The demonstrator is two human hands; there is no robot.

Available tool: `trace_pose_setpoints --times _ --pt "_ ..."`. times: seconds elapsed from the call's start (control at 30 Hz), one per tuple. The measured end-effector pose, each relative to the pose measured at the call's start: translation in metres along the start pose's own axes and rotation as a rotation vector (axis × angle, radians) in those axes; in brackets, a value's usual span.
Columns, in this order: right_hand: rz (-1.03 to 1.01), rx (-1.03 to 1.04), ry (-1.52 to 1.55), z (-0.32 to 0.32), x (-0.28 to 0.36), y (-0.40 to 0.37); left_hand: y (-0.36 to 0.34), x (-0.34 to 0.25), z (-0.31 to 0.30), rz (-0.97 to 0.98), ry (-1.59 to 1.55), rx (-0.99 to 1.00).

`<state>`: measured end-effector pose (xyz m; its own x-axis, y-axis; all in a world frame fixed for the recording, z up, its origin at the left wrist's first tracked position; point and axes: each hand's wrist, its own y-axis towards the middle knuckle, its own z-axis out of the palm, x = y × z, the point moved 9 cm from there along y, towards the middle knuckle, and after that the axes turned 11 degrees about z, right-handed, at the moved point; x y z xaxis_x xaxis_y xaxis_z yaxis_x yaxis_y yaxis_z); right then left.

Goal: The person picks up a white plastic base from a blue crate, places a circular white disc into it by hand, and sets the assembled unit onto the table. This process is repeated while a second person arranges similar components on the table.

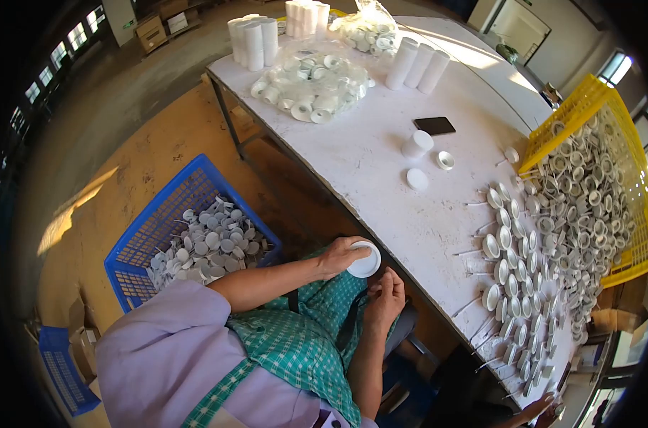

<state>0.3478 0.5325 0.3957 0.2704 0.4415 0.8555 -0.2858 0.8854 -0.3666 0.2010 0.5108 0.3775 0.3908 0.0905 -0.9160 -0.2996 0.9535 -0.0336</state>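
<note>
My left hand grips a white round disc with a raised rim by its edge, above my lap. Just below and to the right of it is my right hand, its thumb and fingers pinched together. Whatever they may hold is too small to make out. On the table beyond stand a short white cylinder, a flat white disc and a small metal-looking cup. To my left a blue basket holds many white round pieces with thin stems.
Rows of stemmed cups lie along the table's right side by a tipped yellow crate spilling more. A phone, white rolls and a bag of white parts sit farther back. Another person's hand is at lower right.
</note>
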Motion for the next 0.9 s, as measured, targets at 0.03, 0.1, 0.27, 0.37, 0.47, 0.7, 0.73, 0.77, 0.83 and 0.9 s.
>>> trace_pose_setpoints --times 0.03,0.1,0.27,0.37,0.47,0.7,0.73,0.77,0.83,0.9 --pt "-0.012 -0.011 0.008 -0.003 0.0 0.001 -0.001 -0.002 -0.011 0.012 -0.004 -0.011" --pt "-0.032 -0.022 0.008 -0.008 0.005 0.002 -0.008 -0.008 -0.05 0.081 0.119 -0.123" --pt "-0.091 -0.079 -0.096 -0.024 0.019 0.013 -0.045 0.013 -0.206 0.063 0.315 -0.49" --pt "-0.155 -0.079 -0.143 -0.022 0.035 0.03 -0.087 0.056 -0.318 -0.088 0.501 -0.588" --pt "-0.215 -0.129 -0.416 -0.007 0.06 0.056 -0.146 0.084 -0.406 -0.348 0.801 -0.672" --pt "-0.22 -0.163 -0.629 0.04 0.096 0.158 -0.322 0.183 -0.597 -0.884 1.323 -0.877" --pt "-0.181 -0.183 -0.631 0.046 0.097 0.171 -0.323 0.165 -0.578 -0.808 1.315 -0.842" --pt "-0.143 -0.202 -0.632 0.049 0.096 0.184 -0.327 0.144 -0.558 -0.732 1.305 -0.808" --pt "-0.17 -0.222 -0.627 0.049 0.094 0.214 -0.363 0.145 -0.564 -0.797 1.244 -0.95" --pt "-0.069 -0.279 -0.673 0.048 0.089 0.231 -0.388 0.146 -0.566 -0.86 1.179 -1.088"
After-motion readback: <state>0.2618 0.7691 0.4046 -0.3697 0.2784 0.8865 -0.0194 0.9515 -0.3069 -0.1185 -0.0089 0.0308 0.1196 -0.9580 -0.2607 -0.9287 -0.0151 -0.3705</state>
